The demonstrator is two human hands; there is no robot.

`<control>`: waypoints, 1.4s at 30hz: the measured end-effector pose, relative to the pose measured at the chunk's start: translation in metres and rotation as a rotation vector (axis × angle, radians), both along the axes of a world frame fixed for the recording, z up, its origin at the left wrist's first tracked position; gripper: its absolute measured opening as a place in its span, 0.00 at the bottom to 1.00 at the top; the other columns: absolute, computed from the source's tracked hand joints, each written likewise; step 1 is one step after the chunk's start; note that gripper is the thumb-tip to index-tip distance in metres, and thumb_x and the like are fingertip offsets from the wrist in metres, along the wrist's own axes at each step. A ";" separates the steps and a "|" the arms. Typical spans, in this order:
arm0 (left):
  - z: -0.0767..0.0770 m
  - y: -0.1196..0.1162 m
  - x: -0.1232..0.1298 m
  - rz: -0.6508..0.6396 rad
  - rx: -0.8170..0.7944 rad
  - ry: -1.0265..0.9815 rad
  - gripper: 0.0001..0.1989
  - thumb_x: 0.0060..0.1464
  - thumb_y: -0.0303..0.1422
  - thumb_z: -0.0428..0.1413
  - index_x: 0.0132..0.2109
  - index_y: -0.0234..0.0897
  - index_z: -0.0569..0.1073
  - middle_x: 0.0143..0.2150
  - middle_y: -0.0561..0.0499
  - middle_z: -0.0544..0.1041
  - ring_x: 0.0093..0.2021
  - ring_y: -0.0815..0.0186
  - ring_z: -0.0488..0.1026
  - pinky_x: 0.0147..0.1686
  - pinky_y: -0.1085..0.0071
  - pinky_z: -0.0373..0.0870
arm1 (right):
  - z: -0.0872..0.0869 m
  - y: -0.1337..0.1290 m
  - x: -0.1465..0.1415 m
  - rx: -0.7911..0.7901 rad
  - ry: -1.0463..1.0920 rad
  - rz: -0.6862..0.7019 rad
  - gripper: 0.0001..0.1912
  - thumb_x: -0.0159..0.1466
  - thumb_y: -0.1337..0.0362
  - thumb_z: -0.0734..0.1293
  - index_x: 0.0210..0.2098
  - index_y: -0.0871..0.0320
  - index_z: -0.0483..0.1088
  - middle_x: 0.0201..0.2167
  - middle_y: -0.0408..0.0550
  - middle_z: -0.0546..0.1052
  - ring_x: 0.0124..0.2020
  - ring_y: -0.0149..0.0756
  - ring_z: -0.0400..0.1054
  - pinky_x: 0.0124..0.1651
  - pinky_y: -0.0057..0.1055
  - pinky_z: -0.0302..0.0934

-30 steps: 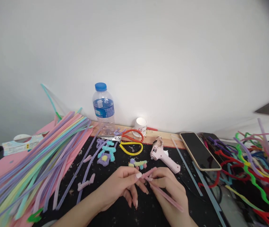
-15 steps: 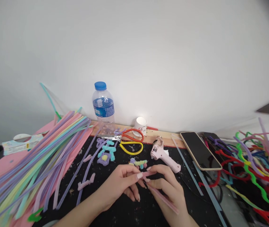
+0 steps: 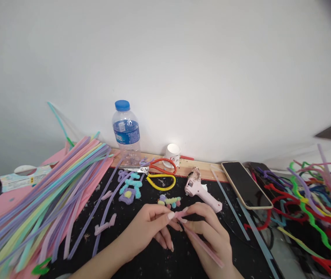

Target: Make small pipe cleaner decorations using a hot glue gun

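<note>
A pink pipe cleaner (image 3: 202,245) is pinched between the fingertips of both hands. My left hand (image 3: 150,226) grips its bent end between thumb and index finger, the other fingers curled below. With thumb and index finger, my right hand (image 3: 210,228) holds the same piece close beside, and the long tail runs down across the palm. Just beyond the fingertips lies a small multicoloured pipe-cleaner figure (image 3: 169,201). A turquoise and purple flower-like piece (image 3: 129,192) rests farther left, near a bent pink scrap (image 3: 106,224). The exact shape of the pinched end is partly hidden by the fingers.
Scissors (image 3: 162,182) with red and yellow handles, a pink glue gun (image 3: 203,192), a white paper cup (image 3: 173,154) and a water bottle (image 3: 126,133) stand behind. A pastel pipe-cleaner bundle (image 3: 46,193) lies left; a phone (image 3: 245,184) and tangled bright pipe cleaners (image 3: 313,209) lie right.
The pink pipe cleaner's tail has shifted slightly right and down with my right hand. Its pinched end looks more folded between the fingertips. Both hands keep their hold.
</note>
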State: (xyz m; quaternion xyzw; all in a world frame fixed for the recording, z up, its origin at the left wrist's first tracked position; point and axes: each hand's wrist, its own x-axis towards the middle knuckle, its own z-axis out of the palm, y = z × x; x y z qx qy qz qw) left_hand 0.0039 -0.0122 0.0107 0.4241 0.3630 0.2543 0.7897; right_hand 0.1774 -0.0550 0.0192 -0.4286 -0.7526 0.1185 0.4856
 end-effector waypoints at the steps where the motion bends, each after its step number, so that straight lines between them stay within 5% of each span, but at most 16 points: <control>1: 0.000 0.000 0.000 -0.014 -0.038 -0.020 0.16 0.55 0.41 0.53 0.34 0.29 0.75 0.29 0.46 0.78 0.19 0.72 0.74 0.19 0.80 0.67 | 0.000 0.000 0.000 0.010 0.005 -0.023 0.10 0.57 0.78 0.66 0.33 0.57 0.72 0.36 0.51 0.73 0.38 0.40 0.70 0.39 0.38 0.67; 6: 0.002 0.001 -0.002 -0.029 -0.118 -0.091 0.15 0.57 0.40 0.52 0.39 0.31 0.75 0.37 0.44 0.78 0.21 0.73 0.74 0.21 0.81 0.69 | -0.003 -0.003 0.002 0.031 -0.016 -0.043 0.10 0.57 0.77 0.67 0.34 0.57 0.72 0.38 0.52 0.73 0.40 0.41 0.70 0.40 0.39 0.68; 11: 0.003 0.000 0.000 0.001 -0.109 -0.082 0.12 0.54 0.38 0.56 0.37 0.32 0.74 0.30 0.50 0.76 0.21 0.72 0.74 0.20 0.80 0.69 | -0.003 -0.002 0.000 0.006 -0.041 -0.003 0.11 0.57 0.77 0.67 0.34 0.55 0.72 0.39 0.52 0.72 0.40 0.41 0.70 0.41 0.40 0.68; 20: 0.002 0.001 0.002 0.047 0.021 0.046 0.12 0.53 0.38 0.56 0.32 0.31 0.73 0.21 0.53 0.73 0.20 0.71 0.73 0.22 0.78 0.68 | -0.003 0.000 0.001 -0.021 -0.071 -0.010 0.09 0.57 0.76 0.66 0.32 0.56 0.73 0.41 0.53 0.71 0.41 0.41 0.70 0.42 0.39 0.68; 31: 0.002 0.004 -0.002 0.171 0.215 0.124 0.12 0.54 0.38 0.55 0.35 0.32 0.75 0.25 0.51 0.77 0.26 0.67 0.75 0.29 0.74 0.70 | -0.006 0.000 0.001 -0.052 -0.169 -0.020 0.17 0.59 0.75 0.64 0.45 0.54 0.73 0.47 0.54 0.71 0.48 0.43 0.67 0.47 0.39 0.66; 42: 0.001 0.008 -0.003 0.267 0.032 0.021 0.12 0.52 0.38 0.58 0.37 0.32 0.75 0.24 0.52 0.77 0.25 0.72 0.73 0.28 0.79 0.68 | -0.011 0.001 0.001 -0.015 -0.305 -0.052 0.22 0.60 0.76 0.62 0.50 0.51 0.70 0.54 0.54 0.66 0.54 0.46 0.62 0.51 0.43 0.63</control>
